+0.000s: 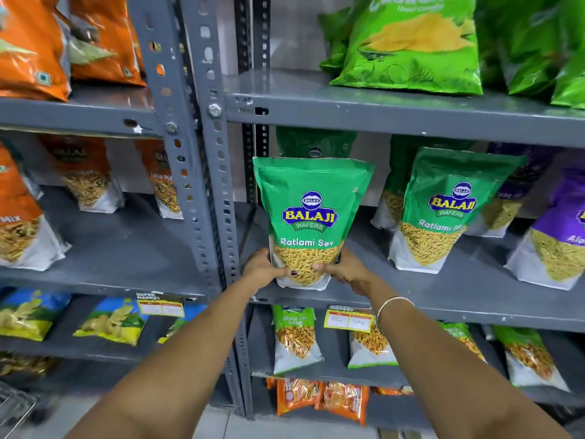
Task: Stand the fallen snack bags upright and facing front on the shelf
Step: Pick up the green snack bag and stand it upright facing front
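Observation:
A green Ratlami Sev snack bag [308, 213] stands upright, label to the front, at the front left of the grey middle shelf [443, 307]. My left hand [262, 269] grips its lower left corner and my right hand [343, 269] grips its lower right corner, thumbs on the clear window. Another green bag [315, 144] stands behind it, mostly hidden. To the right a second Ratlami Sev bag [443, 210] stands upright, tilted slightly, and purple bags [557, 229] stand beyond it.
A grey slotted upright post [212, 185] rises just left of the bag. Orange mix bags [85, 175] stand on the left bay's shelf. Green chip bags [418, 42] sit on the shelf above. Smaller bags [296, 339] and yellow price tags [348, 320] line the shelf below.

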The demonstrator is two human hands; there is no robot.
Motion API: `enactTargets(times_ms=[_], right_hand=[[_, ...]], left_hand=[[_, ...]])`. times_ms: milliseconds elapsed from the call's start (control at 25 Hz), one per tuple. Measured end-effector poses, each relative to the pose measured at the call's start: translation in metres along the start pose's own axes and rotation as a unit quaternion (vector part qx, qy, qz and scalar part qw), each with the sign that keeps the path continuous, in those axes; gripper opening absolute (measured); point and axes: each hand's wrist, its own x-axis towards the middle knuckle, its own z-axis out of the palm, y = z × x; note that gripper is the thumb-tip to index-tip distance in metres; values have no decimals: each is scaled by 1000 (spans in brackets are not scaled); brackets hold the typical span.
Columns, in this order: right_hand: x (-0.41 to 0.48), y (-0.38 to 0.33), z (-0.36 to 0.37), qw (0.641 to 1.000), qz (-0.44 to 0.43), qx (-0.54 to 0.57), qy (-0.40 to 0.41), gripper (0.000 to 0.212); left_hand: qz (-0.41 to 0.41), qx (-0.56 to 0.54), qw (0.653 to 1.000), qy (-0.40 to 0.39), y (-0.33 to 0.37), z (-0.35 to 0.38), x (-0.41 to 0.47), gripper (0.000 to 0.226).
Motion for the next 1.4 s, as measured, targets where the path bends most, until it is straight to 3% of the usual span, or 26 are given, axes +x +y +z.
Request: enactTargets(times_ms=[680, 920, 1040, 1120, 1160, 1280, 1400], right_hand=[[-12, 7, -2, 999, -7, -22, -30, 68], [-10, 8, -9, 999, 22, -20, -38, 77], [-15, 13, -24, 996, 64, -59, 9, 94], [-20, 17, -41, 993, 77, -67, 58, 90], [-23, 19, -53, 991, 83, -63, 86, 80], [-36, 26, -93, 980, 98, -56, 163, 40], [-43, 45, -148, 961, 123, -81, 234, 43]], left_hand=[[2, 5, 1000, -16, -3, -2, -20, 65], [-53, 61, 996, -35, 1, -3, -23, 77], [-172, 134, 967, -134, 11, -6, -29, 53], [-240, 168, 924, -245, 26, -2, -37, 28], [-246, 177, 907, -291, 34, 5, -40, 29], [-188, 180, 885, -387, 59, 41, -39, 33], [-73, 98, 925, -360, 90, 92, -39, 22]])
